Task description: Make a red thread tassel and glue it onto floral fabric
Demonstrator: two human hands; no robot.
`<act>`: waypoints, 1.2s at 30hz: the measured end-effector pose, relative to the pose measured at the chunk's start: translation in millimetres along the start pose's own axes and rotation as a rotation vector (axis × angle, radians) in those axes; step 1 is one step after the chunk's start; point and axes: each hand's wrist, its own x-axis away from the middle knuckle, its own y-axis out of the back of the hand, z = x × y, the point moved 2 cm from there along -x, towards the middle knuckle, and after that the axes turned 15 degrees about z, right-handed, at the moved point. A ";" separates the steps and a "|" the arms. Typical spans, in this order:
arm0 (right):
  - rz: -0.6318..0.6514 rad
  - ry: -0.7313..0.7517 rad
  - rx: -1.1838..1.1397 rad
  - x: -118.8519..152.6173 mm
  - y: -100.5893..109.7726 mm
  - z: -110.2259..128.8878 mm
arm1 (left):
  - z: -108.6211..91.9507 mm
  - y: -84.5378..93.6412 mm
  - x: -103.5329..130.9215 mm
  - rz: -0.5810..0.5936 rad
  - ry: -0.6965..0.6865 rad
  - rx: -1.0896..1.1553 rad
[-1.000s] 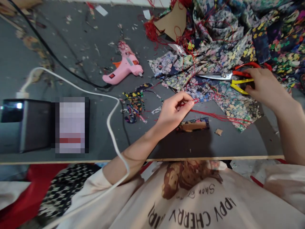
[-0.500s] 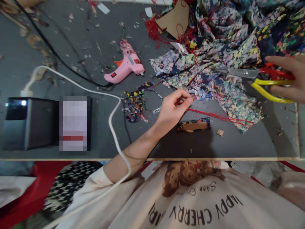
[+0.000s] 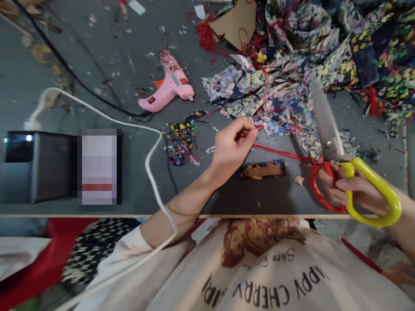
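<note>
- Head view: the left hand (image 3: 231,144) is over the middle of the surface (image 3: 134,172), its thumb and index finger pinched together on some red thread (image 3: 282,152).
- The red thread runs rightward from the left hand in a thin bundle, nearly straight, to the fingers of the right hand (image 3: 366,194); whether those fingers also pinch it, I cannot tell.
- The right hand's fingers are curled around the handles of the scissors (image 3: 333,149), one loop red and the other yellow, with the blades pointing away from the body and slightly left.
- Just below the thread lies a cardboard strip (image 3: 264,170) with dark patterned edges, and to its right is a small brown scrap (image 3: 298,179).
- Beyond the hands, flowered cloth (image 3: 301,65) is heaped across the far right, with loose red strands over it and a larger piece of cardboard (image 3: 236,23) at its left edge.
- Left of the cloth lies a pink glue gun (image 3: 168,90), with cut cloth scraps (image 3: 184,138) nearer the left hand.
- A white cable (image 3: 148,170) runs from a dark box (image 3: 48,168) on the far left and crosses over the left forearm.
</note>
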 end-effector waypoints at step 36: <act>0.190 -0.211 -0.297 -25.0 -23.1 -16.9 | -7.7 2.2 1.3 0.050 -0.109 -0.189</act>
